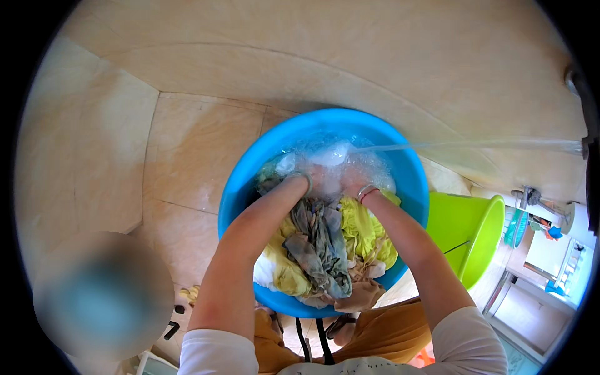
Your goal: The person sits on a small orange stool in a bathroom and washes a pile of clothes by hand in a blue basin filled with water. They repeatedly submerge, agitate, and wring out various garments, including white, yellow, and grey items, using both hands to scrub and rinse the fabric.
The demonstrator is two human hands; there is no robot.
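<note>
left hand [315, 181]: sunk in foam at far side of blue basin [240, 181], finger state cannot be told
right hand [350, 181]: beside it, likewise hidden
grey cloth [322, 240]: heaped between forearms, near side
green bucket [472, 234]: right of basin

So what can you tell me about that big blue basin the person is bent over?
The blue basin is round and looks like smooth plastic, standing on a tiled floor. It holds foamy water and a heap of wet clothes, yellow, grey and beige, some draped over its near rim. A stream of water arcs in from the right. The left hand and the right hand are sunk in the suds. A green bucket stands right beside it.
</note>
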